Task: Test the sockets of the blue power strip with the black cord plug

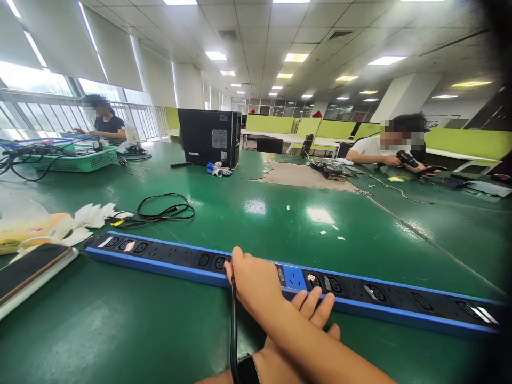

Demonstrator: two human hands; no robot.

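A long blue and black power strip (360, 296) lies across the green table (248, 213) in front of me. My right hand (254, 282) reaches over from the right and rests on the strip's middle, fingers closed on a thin black cable (233, 320) that runs down towards me. My left hand (314, 309) lies under my right forearm, fingers stretched out against the strip's near edge, holding nothing. A dark watch (247, 369) is on my left wrist.
A coiled black cable (164, 210), white crumpled cloth (92, 216) and a flat dark device (28, 272) lie at the left. A black computer tower (210, 137) stands at the back, and a green basket (76, 157) far left. Two other people sit at the table's far side.
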